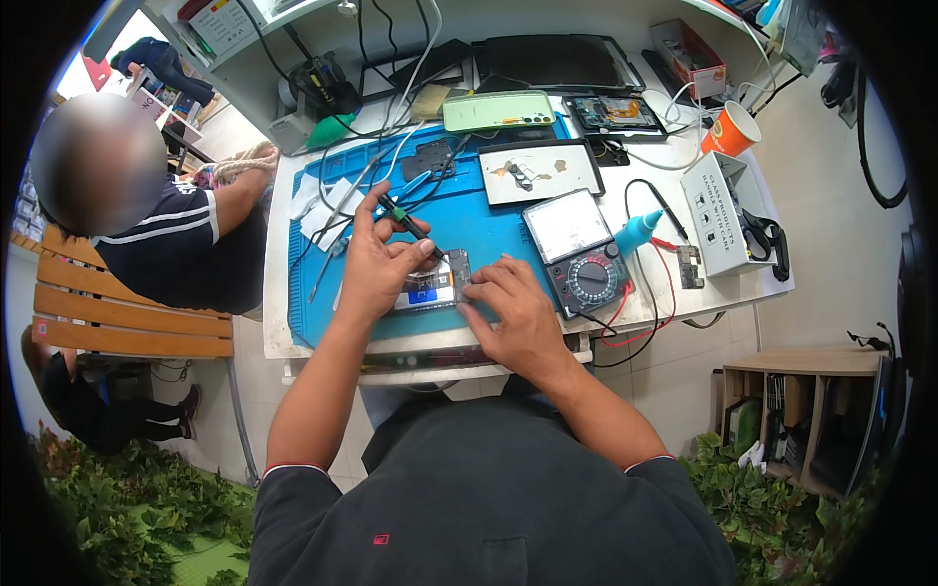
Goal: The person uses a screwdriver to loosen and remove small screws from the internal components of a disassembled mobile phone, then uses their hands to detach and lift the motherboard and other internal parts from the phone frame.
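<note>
From the head view, I see an opened phone (442,280) lying on the blue mat (493,227) atop the worktop (277,313). The left hand (381,266) pinches a green-and-black screwdriver (403,217), tip angled down at the phone; whether it touches, I can't tell. The right hand (510,311), fingers bent, rests at the phone's right end. It looks like screw work; the next move seems to call for a well-seated tip and a steady phone.

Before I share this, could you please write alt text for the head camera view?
A person's left hand holds a green-and-black screwdriver over an opened phone, which the right hand touches. The phone lies on a blue mat, with a dial meter to the right.
</note>
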Available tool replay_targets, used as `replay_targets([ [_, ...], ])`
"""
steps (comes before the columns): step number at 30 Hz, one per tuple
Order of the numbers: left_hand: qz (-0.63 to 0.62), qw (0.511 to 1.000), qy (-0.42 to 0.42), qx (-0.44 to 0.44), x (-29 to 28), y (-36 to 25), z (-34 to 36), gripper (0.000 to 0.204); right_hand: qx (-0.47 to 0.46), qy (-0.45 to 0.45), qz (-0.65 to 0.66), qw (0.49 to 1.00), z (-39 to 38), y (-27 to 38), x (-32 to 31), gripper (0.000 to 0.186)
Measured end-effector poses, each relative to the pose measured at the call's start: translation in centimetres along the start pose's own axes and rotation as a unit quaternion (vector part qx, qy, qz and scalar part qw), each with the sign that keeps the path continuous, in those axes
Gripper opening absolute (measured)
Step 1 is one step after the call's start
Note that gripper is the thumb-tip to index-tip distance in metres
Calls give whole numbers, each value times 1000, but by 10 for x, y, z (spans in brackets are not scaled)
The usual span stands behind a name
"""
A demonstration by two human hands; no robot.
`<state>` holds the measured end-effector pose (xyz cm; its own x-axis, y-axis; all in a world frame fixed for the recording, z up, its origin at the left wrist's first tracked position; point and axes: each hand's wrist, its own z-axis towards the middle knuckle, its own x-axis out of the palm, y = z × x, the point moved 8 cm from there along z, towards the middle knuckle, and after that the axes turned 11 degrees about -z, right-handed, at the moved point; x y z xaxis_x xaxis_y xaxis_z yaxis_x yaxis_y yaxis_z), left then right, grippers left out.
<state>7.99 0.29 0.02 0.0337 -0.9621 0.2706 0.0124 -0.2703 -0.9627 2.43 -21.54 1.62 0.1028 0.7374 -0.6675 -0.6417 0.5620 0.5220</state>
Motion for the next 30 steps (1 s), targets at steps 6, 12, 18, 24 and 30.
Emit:
replay_targets([
  [6,-5,1000,11,10,3,2,3,104,-4,-1,-4,1000,2,-4,-2,26],
  [12,0,1000,11,9,1,0,0,104,-8,26,-46,999,5,5,1,43],
  [18,6,1000,5,11,0,-2,-1,103,-22,47,-91,994,4,10,7,47],
  [24,31,998,-4,53,6,-12,-6,101,-27,38,-79,996,1,9,8,42],
  [30,77,992,20,95,12,-12,-14,98,-24,25,-71,997,0,7,7,38],
])
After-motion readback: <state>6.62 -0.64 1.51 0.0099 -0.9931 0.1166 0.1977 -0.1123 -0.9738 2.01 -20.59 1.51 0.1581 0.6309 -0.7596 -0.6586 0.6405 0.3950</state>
